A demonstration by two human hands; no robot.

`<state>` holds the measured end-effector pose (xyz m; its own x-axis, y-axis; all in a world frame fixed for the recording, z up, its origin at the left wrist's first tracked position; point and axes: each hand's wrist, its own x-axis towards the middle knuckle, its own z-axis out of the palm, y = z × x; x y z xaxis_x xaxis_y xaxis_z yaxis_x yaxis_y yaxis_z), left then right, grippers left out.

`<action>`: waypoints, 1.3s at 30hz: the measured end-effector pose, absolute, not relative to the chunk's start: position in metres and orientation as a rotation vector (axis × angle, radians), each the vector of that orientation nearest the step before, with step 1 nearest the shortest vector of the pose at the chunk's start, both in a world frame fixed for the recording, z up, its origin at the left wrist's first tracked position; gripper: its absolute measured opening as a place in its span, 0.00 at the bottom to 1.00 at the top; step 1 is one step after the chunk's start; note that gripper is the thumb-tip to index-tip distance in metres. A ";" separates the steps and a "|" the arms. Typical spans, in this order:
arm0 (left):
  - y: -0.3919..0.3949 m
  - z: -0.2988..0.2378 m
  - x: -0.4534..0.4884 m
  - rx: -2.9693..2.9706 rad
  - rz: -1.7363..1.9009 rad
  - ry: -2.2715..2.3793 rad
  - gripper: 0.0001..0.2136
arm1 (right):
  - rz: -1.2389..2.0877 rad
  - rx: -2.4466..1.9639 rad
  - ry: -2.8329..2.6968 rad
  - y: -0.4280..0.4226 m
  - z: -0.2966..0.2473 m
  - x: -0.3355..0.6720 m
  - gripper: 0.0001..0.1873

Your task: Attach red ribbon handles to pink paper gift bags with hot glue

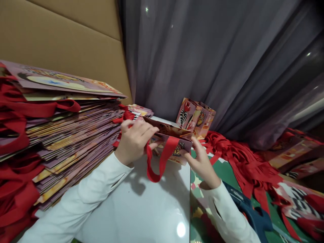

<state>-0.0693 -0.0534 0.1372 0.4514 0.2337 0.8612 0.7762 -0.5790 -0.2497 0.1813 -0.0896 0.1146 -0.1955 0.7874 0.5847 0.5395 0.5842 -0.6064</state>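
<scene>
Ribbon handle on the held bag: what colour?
Ribbon handle: plain red, clearest in head view.

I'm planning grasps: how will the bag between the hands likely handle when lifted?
The bag is probably light, being thin-walled. It looks fairly stiff, since its top edges run nearly straight. The red handle should flop, as it hangs in a loose loop.

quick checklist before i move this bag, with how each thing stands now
1. Left hand on the bag: ok, at its left end.
2. Right hand on the bag: ok, at its right end.
3. Bag open at the top: ok, its inside shows.
4. Near handle outside the bag: ok, it loops down in front.
5. Far handle attached: cannot tell, that side is hidden.
6. Glue gun off the white board: ok, it lies to the right.
</scene>
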 end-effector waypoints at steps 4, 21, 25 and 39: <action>-0.050 0.157 -0.064 -2.178 -0.929 -0.518 0.16 | 0.146 -1.077 -1.897 -0.093 0.117 0.182 0.28; -0.092 0.152 -0.027 -2.685 -0.559 -0.684 0.06 | -0.833 -1.009 -2.176 -0.117 0.130 0.171 0.12; -0.096 0.151 -0.022 -2.803 -0.564 -0.921 0.07 | -0.712 -1.180 -2.080 -0.120 0.123 0.158 0.19; -0.090 0.135 -0.025 -2.717 -0.351 -1.068 0.12 | -0.657 -1.314 -2.066 -0.123 0.103 0.139 0.16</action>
<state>-0.0253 -0.0903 0.1350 0.7105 0.6406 0.2911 0.6884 -0.7185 -0.0991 0.1390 -0.1226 0.1030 -0.3321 0.6217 0.7094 0.9172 0.3884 0.0890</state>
